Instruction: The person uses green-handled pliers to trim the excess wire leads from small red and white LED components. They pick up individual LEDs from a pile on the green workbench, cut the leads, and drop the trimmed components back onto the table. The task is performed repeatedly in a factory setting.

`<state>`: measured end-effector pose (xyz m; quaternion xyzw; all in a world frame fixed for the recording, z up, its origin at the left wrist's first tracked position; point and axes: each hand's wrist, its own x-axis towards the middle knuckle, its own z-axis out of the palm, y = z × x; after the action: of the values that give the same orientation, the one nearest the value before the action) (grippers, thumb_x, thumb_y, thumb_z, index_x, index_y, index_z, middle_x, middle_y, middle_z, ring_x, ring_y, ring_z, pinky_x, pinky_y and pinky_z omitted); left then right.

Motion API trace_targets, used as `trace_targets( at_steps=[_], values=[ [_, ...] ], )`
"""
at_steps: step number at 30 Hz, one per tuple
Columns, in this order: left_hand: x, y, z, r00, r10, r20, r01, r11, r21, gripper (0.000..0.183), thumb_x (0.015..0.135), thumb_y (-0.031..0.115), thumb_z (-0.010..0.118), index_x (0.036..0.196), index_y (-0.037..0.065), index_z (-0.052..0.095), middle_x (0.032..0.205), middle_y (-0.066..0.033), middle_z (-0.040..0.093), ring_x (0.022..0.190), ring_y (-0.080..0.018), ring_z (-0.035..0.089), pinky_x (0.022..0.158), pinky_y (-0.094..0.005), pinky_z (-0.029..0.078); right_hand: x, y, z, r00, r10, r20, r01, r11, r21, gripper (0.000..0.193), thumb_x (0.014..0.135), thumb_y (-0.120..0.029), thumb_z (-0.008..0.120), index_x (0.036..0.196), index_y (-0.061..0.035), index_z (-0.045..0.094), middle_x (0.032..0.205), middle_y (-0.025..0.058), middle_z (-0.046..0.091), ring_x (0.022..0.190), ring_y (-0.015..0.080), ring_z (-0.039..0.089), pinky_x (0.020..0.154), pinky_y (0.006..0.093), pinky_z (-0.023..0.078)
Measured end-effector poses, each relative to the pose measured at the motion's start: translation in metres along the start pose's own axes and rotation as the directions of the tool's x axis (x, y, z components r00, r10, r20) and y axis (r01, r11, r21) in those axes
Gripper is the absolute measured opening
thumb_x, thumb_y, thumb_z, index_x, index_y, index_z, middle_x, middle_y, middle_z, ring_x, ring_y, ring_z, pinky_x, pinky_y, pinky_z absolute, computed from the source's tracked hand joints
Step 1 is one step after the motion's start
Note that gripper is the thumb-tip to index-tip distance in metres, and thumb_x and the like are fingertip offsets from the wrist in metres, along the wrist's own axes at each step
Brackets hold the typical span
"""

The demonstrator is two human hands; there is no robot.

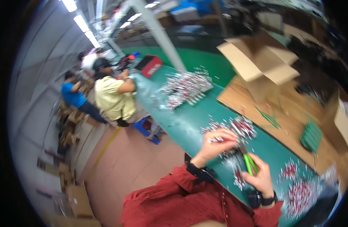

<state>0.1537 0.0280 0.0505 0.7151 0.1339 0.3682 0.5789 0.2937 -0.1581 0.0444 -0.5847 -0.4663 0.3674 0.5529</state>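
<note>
My left hand [212,147] is closed over the green table [193,128], with several small red-and-white parts [216,140] in its fingers. What exactly these parts are is too blurred to tell. My right hand [263,178] grips a pair of pliers [249,163] by the green handles. Their dark jaws reach up to the left hand's fingertips. Just beyond my hands a loose pile of red-and-silver pieces [243,127] lies on the table. Another small bunch [239,178] lies between my wrists.
A large heap of similar pieces [187,89] covers the table further off. More piles [299,198] lie at the right. An open cardboard box [257,70] stands on a wooden board [234,94], near a green bundle [311,137]. At the left a person in yellow [111,96] sits at the table.
</note>
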Motion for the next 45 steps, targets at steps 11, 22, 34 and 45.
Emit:
trace_targets(
  at_steps=[11, 22, 34, 45],
  values=[
    [-0.006, -0.026, 0.016, 0.989, -0.146, -0.025, 0.099, 0.779, -0.62, 0.01, 0.079, -0.006, 0.066, 0.086, 0.001, 0.066, 0.096, -0.0104, 0.065, 0.086, -0.0162, 0.062, 0.08, -0.0298, 0.051, -0.002, -0.01, 0.008, 0.958, 0.221, 0.183, -0.286, 0.673, 0.682, 0.066, 0.065, -0.01, 0.07, 0.125, 0.007, 0.047, 0.072, 0.0032, 0.048, 0.053, 0.0068, 0.04, 0.046, 0.0201, 0.031],
    [-0.011, -0.026, -0.007, 0.937, -0.345, -0.06, 0.217, 0.706, -0.674, 0.019, 0.084, -0.001, 0.066, 0.102, 0.002, 0.063, 0.094, -0.0072, 0.066, 0.088, -0.0158, 0.063, 0.08, -0.0301, 0.053, 0.001, -0.01, 0.013, 0.98, -0.116, -0.163, -0.024, 0.74, -0.672, 0.069, 0.053, -0.016, 0.072, 0.119, -0.008, 0.056, 0.076, 0.0077, 0.046, 0.068, 0.0229, 0.052, 0.063, 0.0331, 0.044],
    [0.003, -0.01, 0.014, 0.978, -0.203, -0.055, 0.178, 0.938, -0.298, 0.014, 0.075, -0.008, 0.068, 0.087, -0.001, 0.068, 0.098, -0.0132, 0.066, 0.092, -0.0181, 0.062, 0.082, -0.0304, 0.051, 0.001, 0.006, -0.002, 0.992, 0.044, -0.115, -0.019, 0.977, 0.211, 0.067, 0.066, -0.016, 0.076, 0.125, 0.003, 0.051, 0.108, 0.0071, 0.057, 0.096, 0.0131, 0.054, 0.081, 0.0253, 0.046],
    [0.003, -0.011, 0.011, 0.997, -0.057, -0.043, 0.047, 0.977, -0.21, 0.015, 0.074, -0.008, 0.069, 0.086, -0.001, 0.069, 0.095, -0.0134, 0.068, 0.093, -0.0216, 0.063, 0.084, -0.0326, 0.05, 0.0, 0.012, -0.002, 0.995, -0.052, -0.085, 0.049, 0.998, -0.032, 0.066, 0.063, -0.018, 0.077, 0.124, -0.0036, 0.056, 0.079, 0.0018, 0.048, 0.065, 0.0121, 0.045, 0.057, 0.0252, 0.039]
  ],
)
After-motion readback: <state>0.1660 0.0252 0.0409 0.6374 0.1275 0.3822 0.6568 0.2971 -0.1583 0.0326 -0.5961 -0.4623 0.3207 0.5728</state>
